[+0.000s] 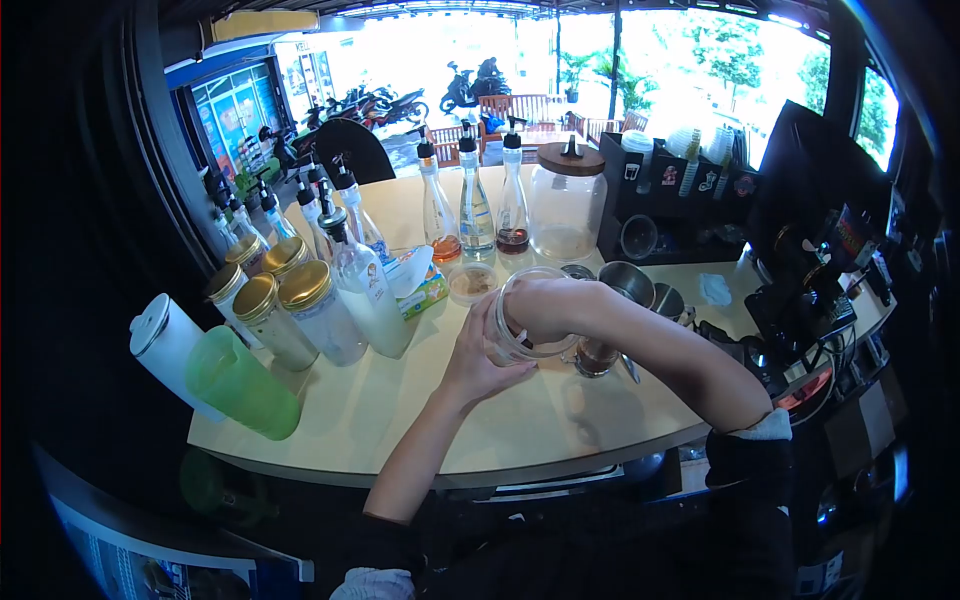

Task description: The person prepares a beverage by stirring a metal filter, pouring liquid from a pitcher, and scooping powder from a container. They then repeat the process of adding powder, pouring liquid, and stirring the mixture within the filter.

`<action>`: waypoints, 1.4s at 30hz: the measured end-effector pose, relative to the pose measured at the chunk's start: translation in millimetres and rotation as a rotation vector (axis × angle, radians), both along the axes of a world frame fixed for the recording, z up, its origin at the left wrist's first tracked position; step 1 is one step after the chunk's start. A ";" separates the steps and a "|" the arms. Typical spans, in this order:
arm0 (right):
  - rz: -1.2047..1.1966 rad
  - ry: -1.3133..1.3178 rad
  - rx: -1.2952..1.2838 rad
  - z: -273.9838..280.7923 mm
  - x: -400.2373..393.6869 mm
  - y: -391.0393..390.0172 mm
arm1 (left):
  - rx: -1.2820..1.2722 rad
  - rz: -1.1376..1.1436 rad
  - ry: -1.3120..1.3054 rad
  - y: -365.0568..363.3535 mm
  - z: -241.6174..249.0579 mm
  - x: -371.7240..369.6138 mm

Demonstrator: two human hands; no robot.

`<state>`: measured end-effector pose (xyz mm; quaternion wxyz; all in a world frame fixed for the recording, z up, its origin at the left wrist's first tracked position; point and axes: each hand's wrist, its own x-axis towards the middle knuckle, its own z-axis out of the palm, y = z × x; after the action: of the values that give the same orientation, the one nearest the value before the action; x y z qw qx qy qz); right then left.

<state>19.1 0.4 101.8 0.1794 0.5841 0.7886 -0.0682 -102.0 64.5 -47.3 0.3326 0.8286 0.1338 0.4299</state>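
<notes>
My left hand (480, 352) is wrapped round the side of a clear, wide-mouthed container (553, 348), tilted over the pale counter. My right hand (538, 308) reaches inside through its mouth; the fingers are partly hidden by the wall and the hand itself, and what they hold cannot be made out. Behind the container stands a small round tub (472, 284) with brown contents. Just right of it, a glass with dark liquid (596, 358) stands beside a metal spoon (631, 369).
Gold-lidded jars (308, 288), a green jug (243, 383) and a white pitcher (170, 345) stand left. Pump bottles (476, 208) and a wooden-lidded jar (568, 210) stand behind. Metal cups (627, 282) and a black cup rack (665, 200) are right.
</notes>
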 end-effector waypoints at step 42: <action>0.007 0.647 0.424 45.1 53.0 -69.8 | 0.002 0.111 -0.069 -2.2 -5.3 2.6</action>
<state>72.1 -69.4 146.9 -0.2034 0.5538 0.8030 -0.0838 -99.4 62.3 -52.6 0.3118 0.8049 0.1676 0.4762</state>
